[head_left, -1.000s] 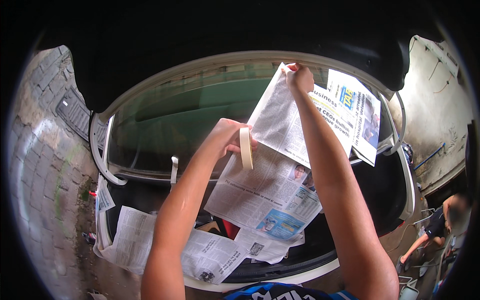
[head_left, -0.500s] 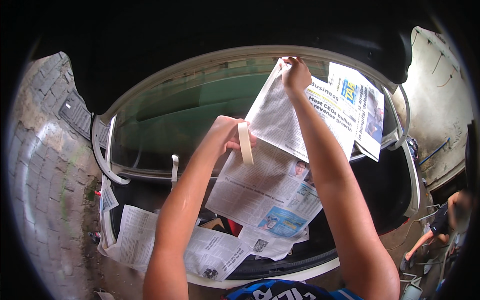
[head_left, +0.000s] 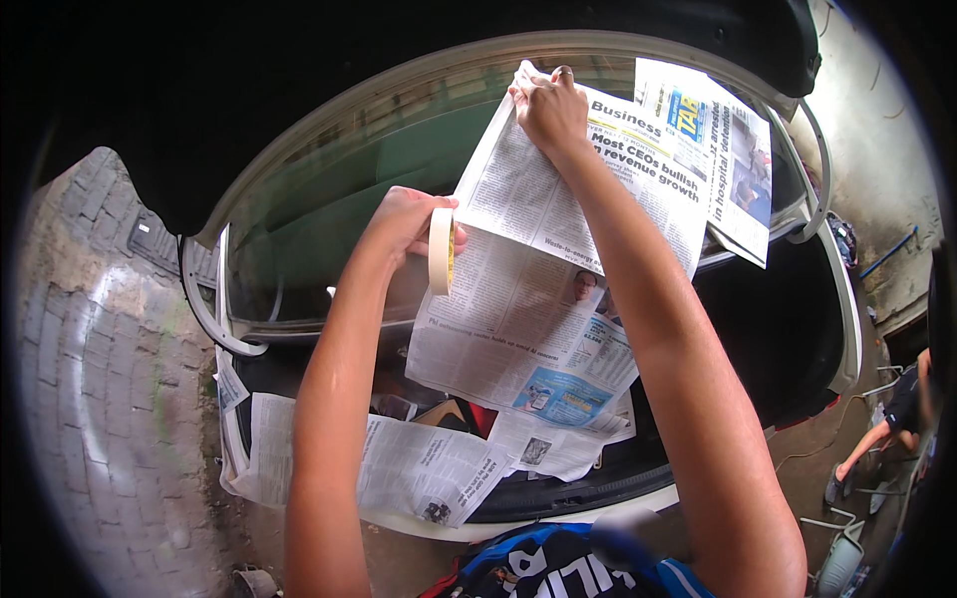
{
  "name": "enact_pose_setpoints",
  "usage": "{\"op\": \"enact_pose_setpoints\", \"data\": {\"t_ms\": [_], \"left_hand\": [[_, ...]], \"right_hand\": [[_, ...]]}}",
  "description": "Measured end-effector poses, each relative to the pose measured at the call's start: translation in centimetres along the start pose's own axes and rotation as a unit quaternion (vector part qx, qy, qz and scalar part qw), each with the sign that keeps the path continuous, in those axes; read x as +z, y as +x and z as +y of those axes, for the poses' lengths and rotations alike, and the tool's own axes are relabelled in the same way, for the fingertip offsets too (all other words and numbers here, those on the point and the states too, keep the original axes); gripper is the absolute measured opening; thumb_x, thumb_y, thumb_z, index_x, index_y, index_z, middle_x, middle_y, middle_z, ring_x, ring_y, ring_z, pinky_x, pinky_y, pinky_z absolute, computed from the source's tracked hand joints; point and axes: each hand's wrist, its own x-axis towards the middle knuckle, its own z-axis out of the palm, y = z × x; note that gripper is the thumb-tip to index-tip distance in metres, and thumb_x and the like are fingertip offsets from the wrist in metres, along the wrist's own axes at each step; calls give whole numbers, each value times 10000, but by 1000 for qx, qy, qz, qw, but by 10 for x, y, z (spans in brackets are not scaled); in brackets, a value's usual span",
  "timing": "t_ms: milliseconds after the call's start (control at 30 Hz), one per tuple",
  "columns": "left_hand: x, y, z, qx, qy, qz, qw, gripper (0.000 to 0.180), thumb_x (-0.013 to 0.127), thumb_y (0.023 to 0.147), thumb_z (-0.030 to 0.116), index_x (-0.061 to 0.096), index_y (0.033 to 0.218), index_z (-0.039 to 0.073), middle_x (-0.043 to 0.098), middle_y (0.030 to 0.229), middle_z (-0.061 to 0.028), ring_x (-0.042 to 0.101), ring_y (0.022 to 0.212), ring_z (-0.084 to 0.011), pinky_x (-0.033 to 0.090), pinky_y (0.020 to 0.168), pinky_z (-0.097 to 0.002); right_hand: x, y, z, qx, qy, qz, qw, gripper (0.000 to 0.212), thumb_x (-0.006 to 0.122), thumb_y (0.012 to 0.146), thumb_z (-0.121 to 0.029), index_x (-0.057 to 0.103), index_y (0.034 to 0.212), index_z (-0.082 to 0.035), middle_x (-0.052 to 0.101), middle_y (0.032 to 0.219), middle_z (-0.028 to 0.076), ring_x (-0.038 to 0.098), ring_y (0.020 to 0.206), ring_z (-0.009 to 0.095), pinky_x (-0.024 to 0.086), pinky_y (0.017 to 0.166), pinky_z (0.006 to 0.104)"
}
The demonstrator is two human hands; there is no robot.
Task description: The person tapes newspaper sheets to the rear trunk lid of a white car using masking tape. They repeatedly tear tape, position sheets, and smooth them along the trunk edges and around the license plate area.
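My right hand (head_left: 550, 112) is closed at the top left corner of a newspaper sheet (head_left: 558, 214), its fingers pinching the paper at the upper part of a car's rear window (head_left: 329, 219). A roll of masking tape (head_left: 440, 254) is in my left hand (head_left: 411, 227), whose curled fingers pass behind the roll. My left thumb side lies close to the sheet's left edge; whether it touches the paper I cannot tell. Folded at mid-height, the sheet hangs down over the opening below the glass. Another newspaper page (head_left: 743, 164) covers the window's right side.
More newspaper (head_left: 424, 473) lies along the car's rear edge below my arms. The raised dark hatch panel (head_left: 449, 30) spans the top. Brick paving (head_left: 110, 399) runs along the left. At the far right, a person (head_left: 892, 419) is near a pale wall (head_left: 877, 179).
The view has shifted, and both hands appear higher and further left. My left hand still holds the tape roll, now turned to show more of its inner ring. My right hand stays at the sheet's top.
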Motion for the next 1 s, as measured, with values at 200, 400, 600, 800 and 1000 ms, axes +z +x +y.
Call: {"op": "enact_pose_setpoints", "data": {"t_ms": [200, 400, 600, 800, 1000], "left_hand": [[2, 10, 1, -38, 22, 14, 999, 259, 672, 965, 122, 690, 979, -135, 739, 771, -231, 754, 599, -268, 636, 520, -336], [8, 18, 4, -47, 120, 53, 990, 267, 625, 991, 146, 727, 925, -92, 747, 754, -187, 749, 590, -243, 637, 516, -360], [7, 19, 3, -49, 124, 42, 990, 308, 620, 995, 199, 735, 845, -44, 733, 707, -163, 716, 533, -219, 594, 468, -299], [17, 8, -13, 21, 165, 128, 978, 493, 628, 1005, 449, 731, 957, -31, 732, 672, -97, 716, 533, -224, 601, 557, -329], [55, -65, -67, 319, 220, 226, 894, 541, 708, 976, 478, 672, 1170, -27, 528, 1428, -278, 575, 1298, -410, 481, 1059, -461]], "right_hand": [[1, -3, -1, 6, -7, 0, 1000, 346, 607, 1023, -400, 766, 1218, -163, 769, 1181, 33, 591, 1237, 327, 535, 878, 500], [-7, 2, -5, 30, 3, -50, 998, 473, 568, 1015, -523, 720, 1266, -153, 756, 1174, 59, 518, 1340, 306, 488, 894, 527], [-48, -58, -37, -69, -1, -136, 988, 609, 549, 982, -673, 618, 1464, -309, 427, 1662, 23, 400, 1491, 417, 416, 1072, 657], [-71, -114, -66, -177, 44, -185, 966, 586, 677, 927, -419, 583, 1494, -306, 441, 1646, 40, 334, 1543, 397, 214, 1108, 858], [-92, -113, -73, -169, 14, -257, 952, 779, 707, 912, -478, 425, 1609, -274, 270, 1734, 9, 229, 1593, 378, 199, 1084, 890]]}}
